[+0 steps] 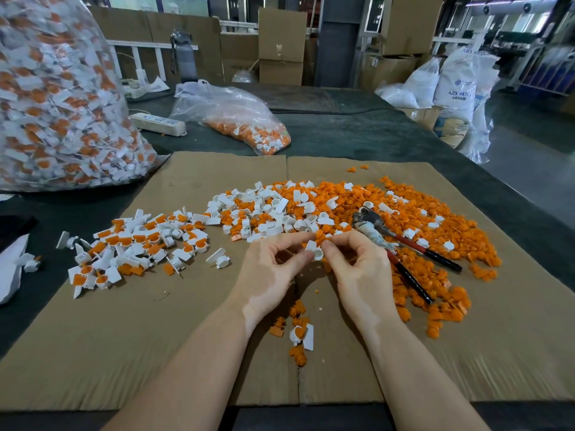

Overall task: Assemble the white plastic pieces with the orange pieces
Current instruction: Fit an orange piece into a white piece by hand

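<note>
- Head view: both hands meet over the middle of the cardboard sheet (93,353), fingertips touching around 1 white plastic piece (315,249).
- Left hand (270,275): thumb and forefinger curled, pinching the white piece from its left side.
- Right hand (357,269): fingers curled, pinching the same piece from the right; an orange piece (320,237) shows just above the white one at the fingertips. Cannot tell if it is seated yet.
- Loose mixed pile of white pieces (264,213) lies just beyond the hands; the big spread of orange pieces (435,219) runs to the right of them and past the right wrist.
- Finished white-and-orange assemblies (140,241) lie in a heap well left of the left hand.
- 1 more assembled unit (301,334) sits between the forearms, with a few orange bits around it.
- Pliers (401,244) with red-and-black handles rest on the orange spread, just beside the right hand.
- Cardboard lies on a dark tabletop (357,135). Far left: large clear bag of assemblies (56,104). Behind the piles: smaller clear bag (236,116) of orange parts, a white power strip (158,123), a grey water bottle (183,57).
- Room: stacked cardboard boxes (281,45) at the back, white sacks (457,82) marked ABS on the floor at right.
</note>
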